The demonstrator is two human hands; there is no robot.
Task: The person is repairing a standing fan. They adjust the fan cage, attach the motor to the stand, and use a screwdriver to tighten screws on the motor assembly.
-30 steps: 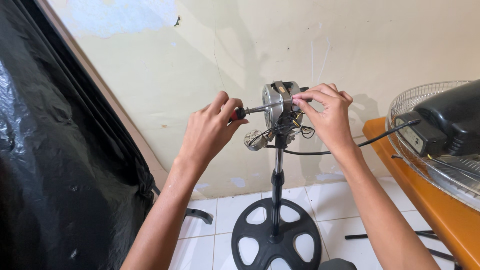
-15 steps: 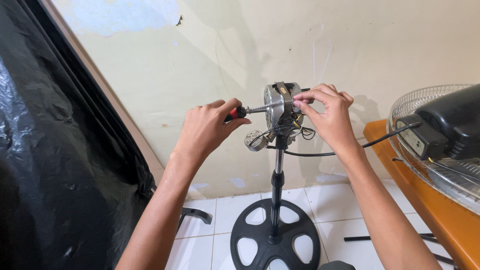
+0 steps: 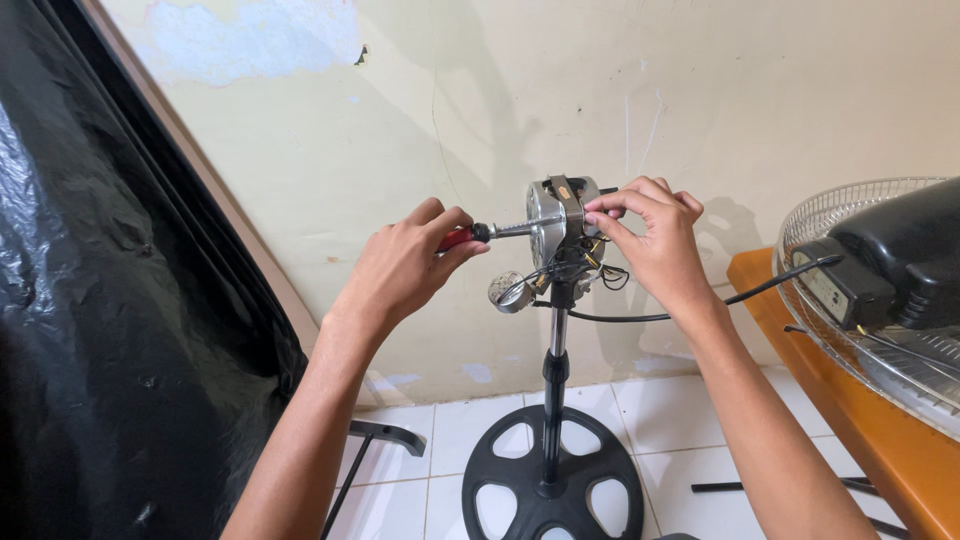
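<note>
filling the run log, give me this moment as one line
left hand: grips red-handled screwdriver, tip at fan motor | right hand: steadies motor | motor on black stand

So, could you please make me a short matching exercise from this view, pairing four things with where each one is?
Things:
1. screwdriver
2. fan motor
3. round black base
4. wire fan guard

Places:
A. on the tiled floor, at the foot of the pole
B. on the orange table at the right
C. on top of the pole, touched by the right hand
D. in the left hand, its tip at the motor

Pairs: 1-D, 2-C, 3-A, 4-B
</note>
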